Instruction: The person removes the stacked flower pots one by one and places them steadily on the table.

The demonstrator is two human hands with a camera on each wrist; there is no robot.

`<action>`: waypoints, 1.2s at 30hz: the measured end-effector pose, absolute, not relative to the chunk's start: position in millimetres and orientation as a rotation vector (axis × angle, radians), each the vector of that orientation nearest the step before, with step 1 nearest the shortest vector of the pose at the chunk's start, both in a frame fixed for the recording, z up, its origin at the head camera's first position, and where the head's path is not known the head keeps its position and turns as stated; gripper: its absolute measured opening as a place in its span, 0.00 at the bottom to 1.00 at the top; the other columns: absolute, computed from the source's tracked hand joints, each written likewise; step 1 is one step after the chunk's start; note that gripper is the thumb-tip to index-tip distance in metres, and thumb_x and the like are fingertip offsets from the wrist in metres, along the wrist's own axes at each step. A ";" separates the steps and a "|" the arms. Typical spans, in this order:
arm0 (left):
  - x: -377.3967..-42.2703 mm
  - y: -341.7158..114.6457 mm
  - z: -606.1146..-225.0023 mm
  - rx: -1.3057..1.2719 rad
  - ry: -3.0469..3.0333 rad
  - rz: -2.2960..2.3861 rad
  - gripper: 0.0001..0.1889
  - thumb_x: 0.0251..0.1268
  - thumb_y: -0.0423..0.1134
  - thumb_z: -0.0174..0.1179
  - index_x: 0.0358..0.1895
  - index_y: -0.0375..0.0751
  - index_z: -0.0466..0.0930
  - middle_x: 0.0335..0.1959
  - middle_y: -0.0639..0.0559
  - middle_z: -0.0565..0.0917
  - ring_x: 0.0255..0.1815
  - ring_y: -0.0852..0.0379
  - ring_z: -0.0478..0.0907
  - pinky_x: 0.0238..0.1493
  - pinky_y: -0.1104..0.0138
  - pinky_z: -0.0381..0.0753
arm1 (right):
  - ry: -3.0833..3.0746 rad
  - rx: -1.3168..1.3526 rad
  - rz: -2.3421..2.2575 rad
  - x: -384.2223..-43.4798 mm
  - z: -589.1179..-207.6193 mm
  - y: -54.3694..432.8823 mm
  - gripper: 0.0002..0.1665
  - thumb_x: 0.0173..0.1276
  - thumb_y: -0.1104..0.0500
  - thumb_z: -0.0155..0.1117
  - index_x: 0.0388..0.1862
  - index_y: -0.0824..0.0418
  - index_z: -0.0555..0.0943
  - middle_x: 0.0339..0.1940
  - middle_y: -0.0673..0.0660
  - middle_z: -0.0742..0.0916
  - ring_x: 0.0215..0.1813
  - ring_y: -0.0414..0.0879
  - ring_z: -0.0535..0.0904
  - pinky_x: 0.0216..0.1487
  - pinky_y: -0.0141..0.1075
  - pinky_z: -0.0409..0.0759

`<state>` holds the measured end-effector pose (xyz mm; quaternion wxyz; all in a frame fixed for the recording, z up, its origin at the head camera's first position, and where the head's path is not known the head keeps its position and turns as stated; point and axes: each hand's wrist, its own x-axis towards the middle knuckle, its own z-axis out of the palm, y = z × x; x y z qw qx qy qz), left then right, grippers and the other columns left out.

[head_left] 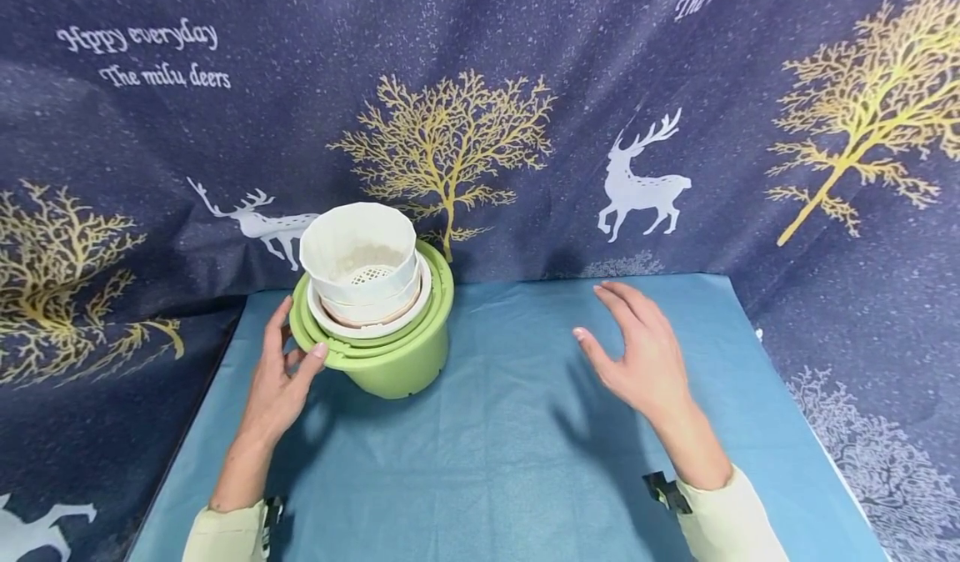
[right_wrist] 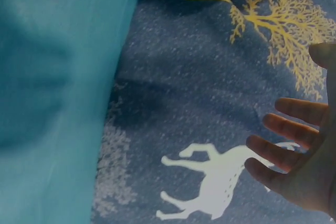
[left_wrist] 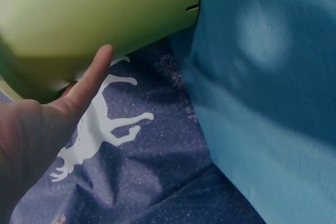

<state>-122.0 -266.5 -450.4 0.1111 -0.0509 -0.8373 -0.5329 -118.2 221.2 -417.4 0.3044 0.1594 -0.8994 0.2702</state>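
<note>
A stack of nested flowerpots stands at the back left of the blue-covered table. The outermost is a green flowerpot, with more green rims inside it. Higher in the stack sit a white rim and a white faceted pot with a perforated bottom. My left hand holds the green pot's near-left rim, thumb at the rim and fingers round its outer side. One finger stretches along the outer wall in the left wrist view. My right hand hovers over the table's right side, fingers spread, holding nothing.
A blue cloth covers the table. Behind it hangs a dark blue patterned cloth with deer and golden trees, close behind the pots. Dark wrist straps sit by both pale sleeves.
</note>
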 end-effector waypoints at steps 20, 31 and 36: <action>-124.0 -265.3 -453.3 -0.171 -2.380 -1.732 0.44 0.83 0.34 0.57 0.89 0.57 0.39 0.83 0.36 0.53 0.57 0.74 0.78 0.45 0.72 0.89 | -2.370 0.553 0.781 -129.1 -398.3 174.4 0.40 0.68 0.43 0.75 0.74 0.57 0.79 0.72 0.59 0.81 0.70 0.59 0.77 0.67 0.59 0.75; -124.0 -263.9 -455.0 -0.176 -2.344 -1.764 0.44 0.82 0.32 0.56 0.89 0.55 0.40 0.84 0.38 0.52 0.58 0.71 0.79 0.45 0.73 0.88 | -2.315 0.669 0.791 -137.1 -384.8 145.8 0.40 0.70 0.41 0.72 0.75 0.57 0.78 0.73 0.57 0.80 0.72 0.56 0.76 0.69 0.57 0.75; -125.4 -264.0 -455.8 -0.187 -2.337 -1.771 0.43 0.83 0.32 0.56 0.89 0.56 0.40 0.84 0.38 0.52 0.59 0.71 0.78 0.45 0.74 0.88 | -2.288 0.714 0.798 -140.1 -379.7 134.8 0.40 0.70 0.41 0.73 0.76 0.58 0.78 0.74 0.56 0.80 0.73 0.55 0.75 0.70 0.56 0.74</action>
